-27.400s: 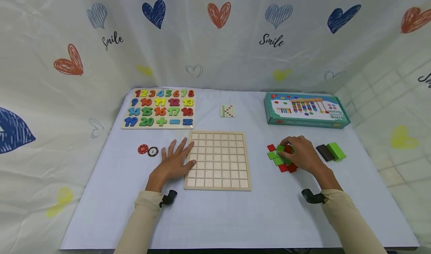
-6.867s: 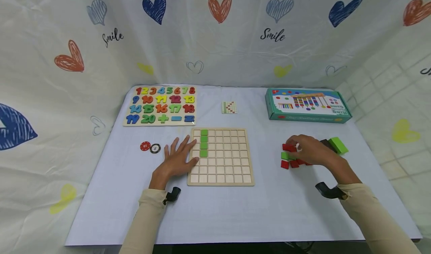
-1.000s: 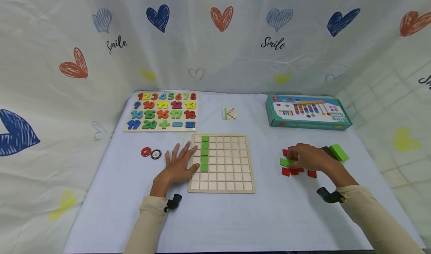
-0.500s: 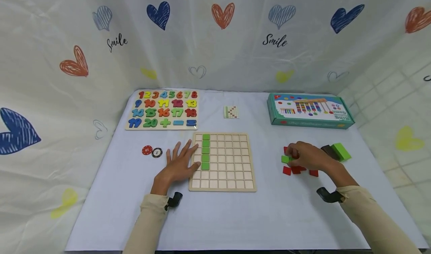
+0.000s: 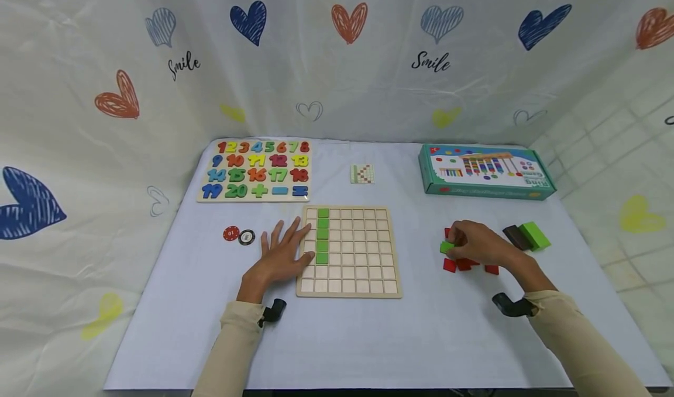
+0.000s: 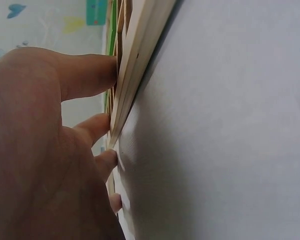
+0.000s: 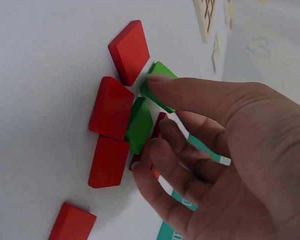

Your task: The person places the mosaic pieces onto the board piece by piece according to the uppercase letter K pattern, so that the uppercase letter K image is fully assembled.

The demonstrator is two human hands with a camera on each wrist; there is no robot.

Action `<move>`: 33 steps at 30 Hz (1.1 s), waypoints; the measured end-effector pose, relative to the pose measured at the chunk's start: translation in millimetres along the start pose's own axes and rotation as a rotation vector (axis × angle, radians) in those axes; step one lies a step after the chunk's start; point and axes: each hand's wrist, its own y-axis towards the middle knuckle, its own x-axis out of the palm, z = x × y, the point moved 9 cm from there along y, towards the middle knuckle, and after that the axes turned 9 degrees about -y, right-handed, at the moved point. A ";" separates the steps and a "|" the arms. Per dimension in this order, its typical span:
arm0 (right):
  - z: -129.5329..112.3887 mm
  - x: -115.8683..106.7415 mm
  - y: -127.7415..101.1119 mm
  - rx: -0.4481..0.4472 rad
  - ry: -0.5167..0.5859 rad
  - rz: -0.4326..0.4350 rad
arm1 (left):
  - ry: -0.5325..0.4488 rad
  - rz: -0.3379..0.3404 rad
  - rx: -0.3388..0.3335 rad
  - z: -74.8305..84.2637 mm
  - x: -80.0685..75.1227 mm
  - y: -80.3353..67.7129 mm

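My left hand (image 5: 281, 256) lies spread at the left edge of a wooden grid board (image 5: 358, 294), thumb and fingers touching its rim. In the board's second column sit several green square tiles (image 5: 323, 234), with bare cells below them. My right hand (image 5: 476, 244) is over a loose cluster of tiles on the right. Between its thumb and index finger it pinches a green tile (image 7: 159, 85), tilted in the right wrist view. Under the curled fingers lie another green tile (image 7: 140, 125) and several red tiles (image 7: 111, 107), some partly hidden by the hand.
A number puzzle board (image 5: 254, 171) stands back left, a small patterned card (image 5: 362, 173) back centre, a teal toy box (image 5: 487, 173) back right. Red (image 5: 230, 233) and black (image 5: 246, 237) chips lie left of the left hand. Dark (image 5: 516, 237) and green (image 5: 535, 235) blocks sit far right.
Over the longer span, green tiles have filled part of the board's second column and the cluster has shrunk. In the last second, the right hand has tilted up a green tile; the left stays put.
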 end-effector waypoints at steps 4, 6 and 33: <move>0.8 -0.4 -2.6 0.000 0.040 0.036 | -0.001 0.007 0.009 6.1 -2.9 -1.4; -1.1 -1.8 -3.5 -0.012 0.053 0.049 | -0.003 0.009 0.009 7.3 -4.8 -1.7; -92.7 -0.3 20.5 -0.203 0.131 0.161 | 0.003 -0.015 0.000 5.4 -3.0 -3.5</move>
